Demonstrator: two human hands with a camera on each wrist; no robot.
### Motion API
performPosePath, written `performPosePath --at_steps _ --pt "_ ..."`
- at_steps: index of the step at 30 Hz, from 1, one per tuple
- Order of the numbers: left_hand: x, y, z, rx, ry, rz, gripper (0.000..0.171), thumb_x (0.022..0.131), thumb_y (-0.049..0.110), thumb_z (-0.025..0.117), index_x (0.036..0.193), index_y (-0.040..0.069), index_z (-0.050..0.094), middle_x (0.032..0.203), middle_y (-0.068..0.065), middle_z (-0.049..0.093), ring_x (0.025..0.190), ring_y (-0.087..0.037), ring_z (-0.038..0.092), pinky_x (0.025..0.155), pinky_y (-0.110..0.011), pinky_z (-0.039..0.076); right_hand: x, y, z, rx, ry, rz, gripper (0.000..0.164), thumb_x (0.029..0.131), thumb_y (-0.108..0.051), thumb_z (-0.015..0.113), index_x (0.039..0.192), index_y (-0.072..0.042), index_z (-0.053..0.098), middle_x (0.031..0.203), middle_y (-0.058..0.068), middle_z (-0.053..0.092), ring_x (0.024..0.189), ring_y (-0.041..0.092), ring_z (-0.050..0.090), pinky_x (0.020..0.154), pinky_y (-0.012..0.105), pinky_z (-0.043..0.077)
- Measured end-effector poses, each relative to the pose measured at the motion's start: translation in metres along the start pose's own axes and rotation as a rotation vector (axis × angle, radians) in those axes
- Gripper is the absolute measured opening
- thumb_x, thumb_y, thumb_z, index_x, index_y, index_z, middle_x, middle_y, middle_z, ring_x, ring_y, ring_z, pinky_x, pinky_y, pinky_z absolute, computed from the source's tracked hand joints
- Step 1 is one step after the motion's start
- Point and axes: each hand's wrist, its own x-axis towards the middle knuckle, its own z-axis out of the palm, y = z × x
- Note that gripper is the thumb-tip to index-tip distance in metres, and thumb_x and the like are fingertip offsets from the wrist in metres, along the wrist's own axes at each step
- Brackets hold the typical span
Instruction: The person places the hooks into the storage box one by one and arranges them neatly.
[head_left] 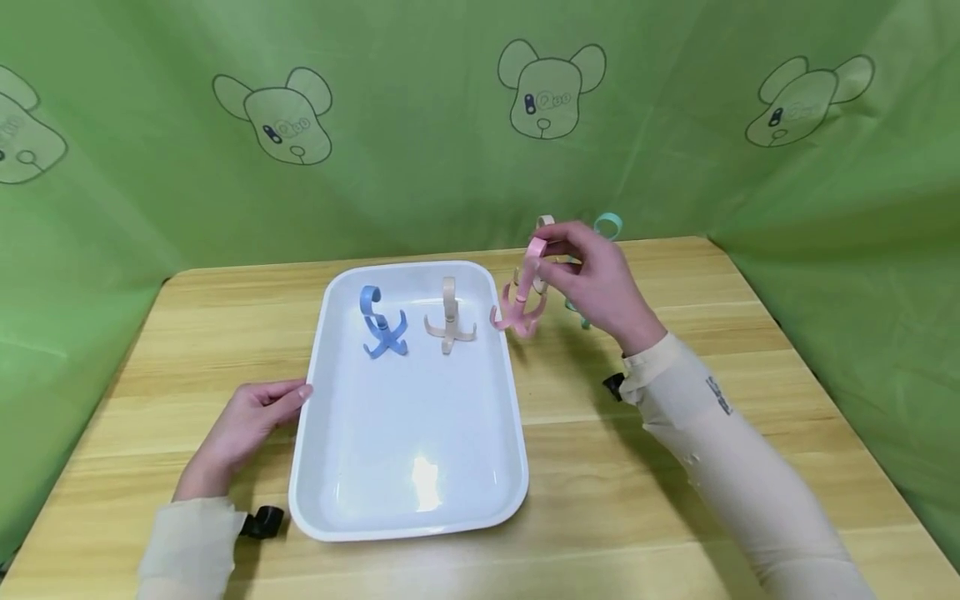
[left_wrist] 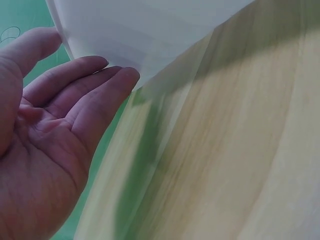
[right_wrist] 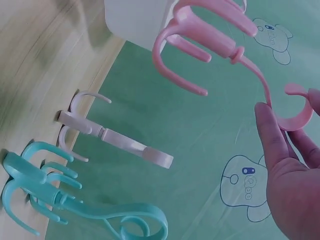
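Observation:
My right hand (head_left: pixel 592 271) pinches the curved top of a pink multi-prong hanger hook (head_left: pixel 519 312), whose prongs overlap the tray's right rim in the head view. The right wrist view shows the pink hook (right_wrist: pixel 205 35) above the tabletop, its prongs spread away from the hand. My left hand (head_left: pixel 243 429) holds the white tray (head_left: pixel 405 433) at its left edge, thumb on the rim and fingers at the outer side wall (left_wrist: pixel 140 40). Inside the tray stand a blue hanger hook (head_left: pixel 385 333) and a beige one (head_left: pixel 450 325), side by side near the far end.
Behind the right hand, on the table, stand a pale hanger hook (right_wrist: pixel 120 142) and a turquoise one (right_wrist: pixel 40 185), partly hidden in the head view. Green cloth (head_left: pixel 420 183) with printed bear heads walls the table's back and sides. Wooden tabletop (head_left: pixel 600 517) surrounds the tray.

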Motion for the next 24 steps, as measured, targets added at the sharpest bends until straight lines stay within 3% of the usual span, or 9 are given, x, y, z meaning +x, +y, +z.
performPosePath --at_steps 15,24 --pt "0.002 0.0 0.0 0.008 -0.005 0.008 0.052 0.099 0.033 0.061 0.128 -0.01 0.059 0.123 -0.023 0.063 0.101 -0.012 0.066 0.086 -0.03 0.055 -0.006 -0.016 0.014 0.103 -0.096 -0.095 0.032 0.091 0.001 0.068 0.122 0.003 0.062 0.117 0.013 0.062 0.107 0.024 0.062 0.092 0.031 0.053" --pt "0.001 0.0 -0.002 0.024 -0.01 -0.015 0.054 0.098 0.036 0.062 0.129 -0.008 0.059 0.124 -0.021 0.063 0.102 -0.013 0.066 0.086 -0.03 0.055 -0.007 -0.023 0.026 0.097 -0.158 -0.087 0.03 0.091 -0.003 0.071 0.12 0.0 0.064 0.114 0.007 0.065 0.106 0.02 0.063 0.09 0.03 0.053"
